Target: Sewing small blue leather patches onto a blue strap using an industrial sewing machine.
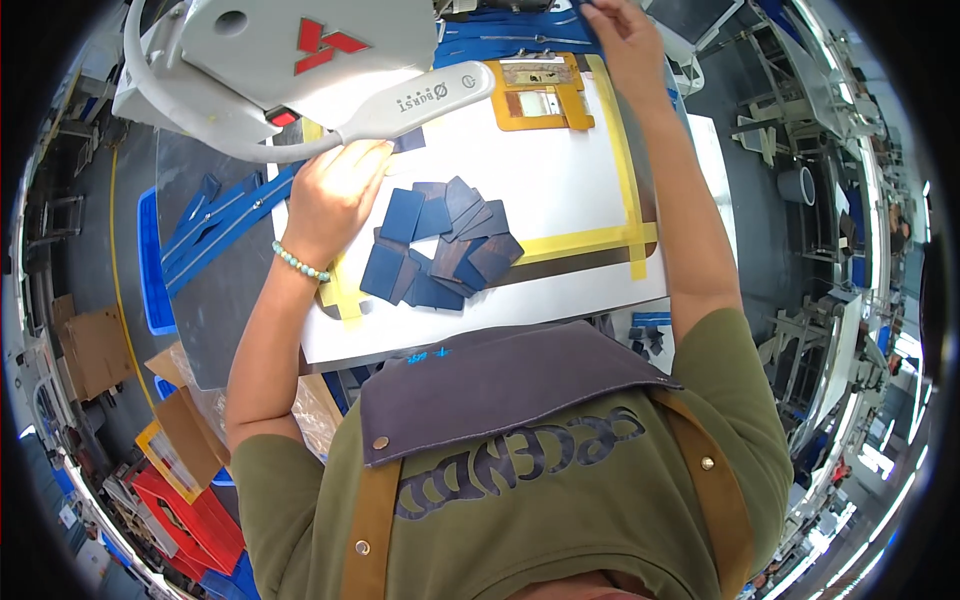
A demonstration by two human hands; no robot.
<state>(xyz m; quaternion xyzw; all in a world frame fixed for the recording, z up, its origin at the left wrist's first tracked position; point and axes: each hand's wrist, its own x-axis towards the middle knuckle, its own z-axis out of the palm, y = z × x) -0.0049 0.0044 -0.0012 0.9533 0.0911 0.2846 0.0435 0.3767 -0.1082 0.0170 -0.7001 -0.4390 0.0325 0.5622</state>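
My left hand rests on the white work table, just left of a heap of several dark blue fabric pieces; its fingers curl under the machine arm and I cannot tell whether it holds anything. My right hand reaches far across the table to a stack of long blue fabric strips at the back edge, fingers closed on their end. A yellow template frame with a small dark piece in its window lies between the hands.
A white sewing machine head overhangs the table's left back corner. Yellow tape lines mark the table. A blue tray with long blue strips sits to the left. Red and blue crates and cardboard stand on the floor at lower left.
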